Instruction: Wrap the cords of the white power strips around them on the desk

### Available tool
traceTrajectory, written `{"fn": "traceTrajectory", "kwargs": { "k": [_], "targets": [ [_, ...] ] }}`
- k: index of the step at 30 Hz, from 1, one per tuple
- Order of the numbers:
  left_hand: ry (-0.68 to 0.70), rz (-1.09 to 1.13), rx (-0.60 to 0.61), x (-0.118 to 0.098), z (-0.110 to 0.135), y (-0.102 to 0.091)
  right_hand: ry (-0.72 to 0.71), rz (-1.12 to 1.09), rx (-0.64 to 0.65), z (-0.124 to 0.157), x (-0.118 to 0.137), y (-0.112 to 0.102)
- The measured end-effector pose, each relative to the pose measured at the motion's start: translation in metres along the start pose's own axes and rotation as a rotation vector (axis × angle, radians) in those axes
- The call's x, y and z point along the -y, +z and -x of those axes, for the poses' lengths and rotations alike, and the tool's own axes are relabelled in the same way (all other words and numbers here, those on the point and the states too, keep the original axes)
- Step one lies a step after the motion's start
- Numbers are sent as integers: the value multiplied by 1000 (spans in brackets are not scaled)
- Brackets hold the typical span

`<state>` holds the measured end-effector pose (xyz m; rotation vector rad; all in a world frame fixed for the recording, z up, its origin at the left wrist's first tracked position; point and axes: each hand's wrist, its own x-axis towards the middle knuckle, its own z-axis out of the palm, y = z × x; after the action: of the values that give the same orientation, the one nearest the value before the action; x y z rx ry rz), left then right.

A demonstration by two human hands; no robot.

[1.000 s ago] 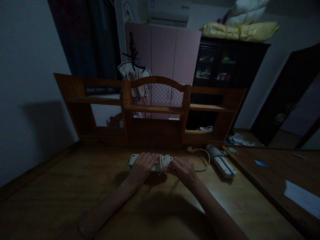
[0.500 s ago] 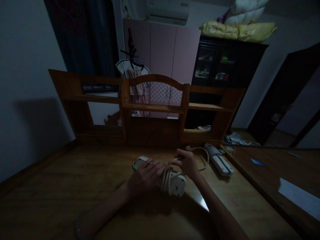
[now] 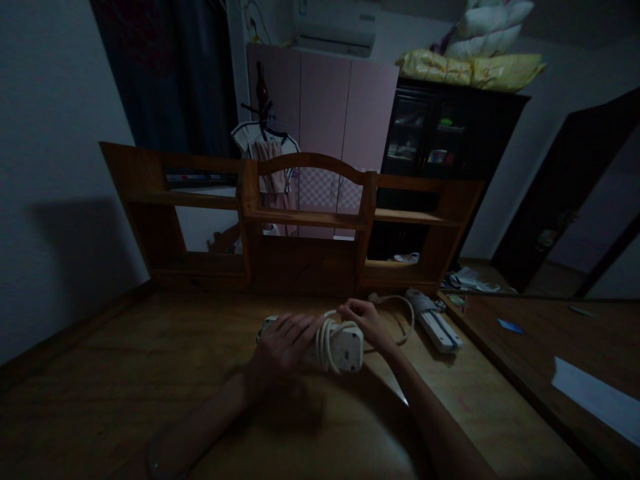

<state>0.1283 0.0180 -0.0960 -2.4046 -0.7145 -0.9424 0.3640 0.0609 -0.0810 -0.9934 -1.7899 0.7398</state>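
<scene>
A white power strip (image 3: 351, 348) is held a little above the wooden desk, with several turns of its pale cord (image 3: 327, 345) around its middle. My left hand (image 3: 289, 341) is closed over the strip's left part, its fingers lying across the top. At the strip's upper right, my right hand (image 3: 364, 319) pinches the cord, its fingers curled. From there the loose cord runs right in a wide loop over the desk, and its plug end (image 3: 374, 299) lies near the shelf.
A second power strip (image 3: 437, 327), its grey cord wound up, lies on the desk (image 3: 150, 380) to the right. Behind stands a wooden shelf unit (image 3: 305, 217). On the lower surface at right are a paper sheet (image 3: 595, 397) and a blue card (image 3: 510, 326).
The power strip has tilted nearer to level and shifted slightly left and up. My right hand has moved left and a little down with the cord.
</scene>
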Motion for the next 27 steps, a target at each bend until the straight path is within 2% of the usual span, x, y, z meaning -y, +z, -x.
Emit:
{"fn": "traceTrajectory", "kwargs": {
  "k": [5, 12, 15, 18, 22, 27],
  "targets": [
    [-179, -30, -32, 13, 2, 4, -30, 117, 24, 5, -14, 12],
    [-313, -35, -67, 22, 2, 9, -149, 695, 149, 18, -18, 21],
    [-406, -19, -122, 28, 2, 12, -87, 854, 170, 18, -13, 21],
    [-556, 6, -198, 35, 3, 13, -21, 1000, 220, 17, -9, 22],
    [-754, 53, -220, 43, 5, 13, -112, 1109, 278, 17, -7, 31],
    [-906, 75, -239, 53, 11, 23, -247, 1145, 346, 22, 1, 47]
  ]
}}
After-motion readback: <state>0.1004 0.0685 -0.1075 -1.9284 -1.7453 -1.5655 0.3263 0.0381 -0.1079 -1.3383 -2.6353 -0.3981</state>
